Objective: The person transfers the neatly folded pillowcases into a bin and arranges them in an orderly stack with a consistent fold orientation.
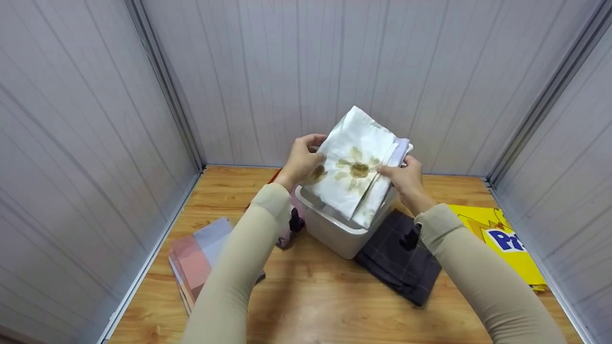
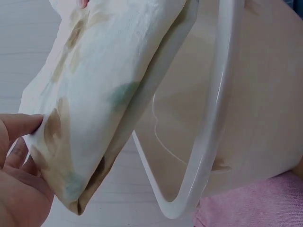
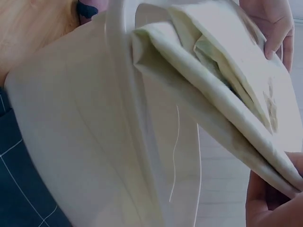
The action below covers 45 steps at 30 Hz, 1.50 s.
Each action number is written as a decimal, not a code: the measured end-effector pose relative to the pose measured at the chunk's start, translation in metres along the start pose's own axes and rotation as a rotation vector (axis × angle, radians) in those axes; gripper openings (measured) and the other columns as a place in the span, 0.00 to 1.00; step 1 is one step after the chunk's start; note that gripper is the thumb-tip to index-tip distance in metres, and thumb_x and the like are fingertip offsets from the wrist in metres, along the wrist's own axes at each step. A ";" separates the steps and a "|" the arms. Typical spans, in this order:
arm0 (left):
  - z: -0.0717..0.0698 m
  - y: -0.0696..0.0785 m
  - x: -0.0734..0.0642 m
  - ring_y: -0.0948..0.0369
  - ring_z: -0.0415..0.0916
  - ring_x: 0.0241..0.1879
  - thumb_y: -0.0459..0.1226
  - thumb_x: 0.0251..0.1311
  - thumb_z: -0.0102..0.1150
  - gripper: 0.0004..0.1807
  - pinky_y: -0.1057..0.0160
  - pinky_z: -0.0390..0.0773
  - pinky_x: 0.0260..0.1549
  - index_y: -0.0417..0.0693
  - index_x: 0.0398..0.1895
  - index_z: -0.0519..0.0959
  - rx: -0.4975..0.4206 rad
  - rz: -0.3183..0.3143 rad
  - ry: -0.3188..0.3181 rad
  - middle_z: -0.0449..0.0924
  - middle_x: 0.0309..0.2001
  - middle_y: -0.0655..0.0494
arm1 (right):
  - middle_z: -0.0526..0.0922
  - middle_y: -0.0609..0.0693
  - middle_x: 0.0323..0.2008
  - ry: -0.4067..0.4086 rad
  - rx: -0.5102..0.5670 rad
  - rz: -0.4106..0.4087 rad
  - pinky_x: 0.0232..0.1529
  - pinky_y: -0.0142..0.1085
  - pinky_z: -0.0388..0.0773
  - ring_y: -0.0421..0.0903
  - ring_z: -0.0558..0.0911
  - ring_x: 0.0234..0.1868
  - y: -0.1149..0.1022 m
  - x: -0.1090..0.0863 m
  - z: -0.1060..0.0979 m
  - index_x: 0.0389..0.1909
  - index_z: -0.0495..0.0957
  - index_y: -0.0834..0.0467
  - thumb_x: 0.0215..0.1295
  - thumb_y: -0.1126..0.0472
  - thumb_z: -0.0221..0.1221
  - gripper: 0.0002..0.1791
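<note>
Both hands hold up a folded white cloth with a brown flower print (image 1: 342, 143), tilted above a white plastic bin (image 1: 330, 234). My left hand (image 1: 301, 160) pinches its left edge between thumb and fingers, as the left wrist view also shows. At the opposite edge, my right hand (image 1: 407, 180) grips the folded layers, thumb on top. A lavender strip of fabric (image 1: 399, 152) shows beside that thumb. The cloth's lower corner overlaps the bin's rim in the head view. In the right wrist view, the cloth's layered folds (image 3: 213, 94) hang over the bin opening.
A folded dark checked cloth (image 1: 401, 258) lies right of the bin, with a yellow printed item (image 1: 507, 243) farther right. Left are pink-and-blue folded fabric (image 1: 198, 258) and pink fabric (image 2: 255, 201) against the bin. Panel walls (image 1: 315, 71) enclose the wooden floor (image 1: 306, 306).
</note>
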<state>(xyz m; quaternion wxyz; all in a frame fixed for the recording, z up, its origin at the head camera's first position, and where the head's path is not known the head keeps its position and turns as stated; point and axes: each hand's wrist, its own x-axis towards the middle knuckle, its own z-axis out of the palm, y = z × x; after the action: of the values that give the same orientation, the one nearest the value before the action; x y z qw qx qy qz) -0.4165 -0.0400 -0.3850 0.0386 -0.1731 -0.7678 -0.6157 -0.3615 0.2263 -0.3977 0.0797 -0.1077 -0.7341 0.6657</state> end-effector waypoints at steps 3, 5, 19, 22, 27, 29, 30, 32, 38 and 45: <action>0.001 -0.003 0.000 0.52 0.82 0.52 0.20 0.64 0.59 0.26 0.57 0.81 0.55 0.40 0.66 0.83 -0.005 -0.008 0.003 0.85 0.57 0.45 | 0.82 0.60 0.58 0.018 -0.019 -0.006 0.46 0.31 0.86 0.43 0.84 0.44 0.003 0.003 0.001 0.70 0.73 0.68 0.66 0.69 0.71 0.32; 0.002 -0.005 0.000 0.52 0.82 0.52 0.21 0.65 0.59 0.26 0.57 0.81 0.55 0.41 0.66 0.83 -0.002 -0.014 0.005 0.85 0.58 0.46 | 0.82 0.63 0.61 0.028 -0.028 -0.013 0.48 0.31 0.86 0.45 0.84 0.46 0.005 0.003 0.002 0.70 0.73 0.68 0.66 0.69 0.71 0.32; 0.002 -0.023 -0.006 0.55 0.76 0.54 0.19 0.62 0.50 0.33 0.62 0.79 0.41 0.46 0.69 0.81 -0.005 -0.134 -0.065 0.81 0.61 0.50 | 0.84 0.64 0.56 -0.004 -0.079 -0.066 0.46 0.29 0.84 0.44 0.84 0.45 0.036 0.000 0.010 0.65 0.75 0.72 0.64 0.73 0.71 0.29; 0.002 -0.029 -0.008 0.54 0.75 0.54 0.18 0.59 0.49 0.36 0.60 0.78 0.41 0.47 0.71 0.79 0.002 -0.161 -0.092 0.80 0.63 0.50 | 0.83 0.65 0.59 -0.012 -0.105 -0.057 0.48 0.30 0.84 0.46 0.83 0.48 0.041 0.000 0.010 0.66 0.74 0.72 0.64 0.72 0.71 0.30; 0.002 -0.038 -0.008 0.54 0.74 0.55 0.18 0.57 0.52 0.38 0.60 0.76 0.57 0.43 0.73 0.78 0.057 -0.153 -0.113 0.81 0.65 0.46 | 0.82 0.64 0.58 -0.034 -0.138 -0.045 0.47 0.29 0.83 0.45 0.83 0.46 0.047 0.003 0.007 0.66 0.73 0.73 0.64 0.71 0.71 0.30; 0.002 -0.041 -0.008 0.53 0.75 0.57 0.19 0.57 0.53 0.37 0.57 0.76 0.63 0.42 0.73 0.78 0.077 -0.153 -0.113 0.81 0.65 0.45 | 0.83 0.62 0.55 -0.044 -0.139 -0.036 0.45 0.28 0.83 0.43 0.83 0.43 0.049 0.004 0.006 0.65 0.74 0.72 0.64 0.71 0.71 0.30; 0.002 -0.042 -0.009 0.53 0.75 0.58 0.19 0.58 0.54 0.36 0.55 0.76 0.66 0.41 0.73 0.78 0.081 -0.157 -0.112 0.81 0.66 0.45 | 0.84 0.60 0.54 -0.050 -0.139 -0.030 0.44 0.28 0.83 0.42 0.83 0.41 0.050 0.004 0.005 0.64 0.74 0.72 0.64 0.71 0.72 0.29; 0.003 -0.044 -0.009 0.52 0.76 0.61 0.19 0.59 0.55 0.35 0.52 0.76 0.70 0.41 0.73 0.77 0.079 -0.172 -0.112 0.81 0.66 0.44 | 0.84 0.57 0.50 -0.066 -0.132 -0.010 0.41 0.28 0.84 0.40 0.83 0.38 0.051 0.004 0.003 0.63 0.73 0.71 0.64 0.71 0.72 0.28; 0.004 -0.049 -0.012 0.50 0.75 0.66 0.19 0.59 0.53 0.37 0.49 0.74 0.74 0.40 0.75 0.75 0.061 -0.221 -0.130 0.79 0.69 0.43 | 0.82 0.56 0.48 -0.118 -0.096 0.038 0.38 0.31 0.87 0.40 0.84 0.35 0.052 0.006 0.000 0.66 0.70 0.72 0.65 0.74 0.69 0.30; 0.005 -0.050 -0.013 0.51 0.73 0.67 0.19 0.60 0.46 0.38 0.49 0.72 0.76 0.39 0.76 0.73 0.066 -0.247 -0.151 0.78 0.71 0.42 | 0.76 0.69 0.67 -0.185 -0.038 0.077 0.40 0.33 0.89 0.42 0.85 0.39 0.050 0.006 -0.001 0.80 0.58 0.72 0.67 0.77 0.63 0.42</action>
<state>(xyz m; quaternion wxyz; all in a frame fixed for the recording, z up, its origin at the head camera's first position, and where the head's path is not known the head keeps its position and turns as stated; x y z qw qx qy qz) -0.4196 -0.0467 -0.4363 -0.0896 -0.1220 -0.8039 -0.5752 -0.3642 0.2331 -0.4477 -0.0158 -0.0753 -0.7463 0.6612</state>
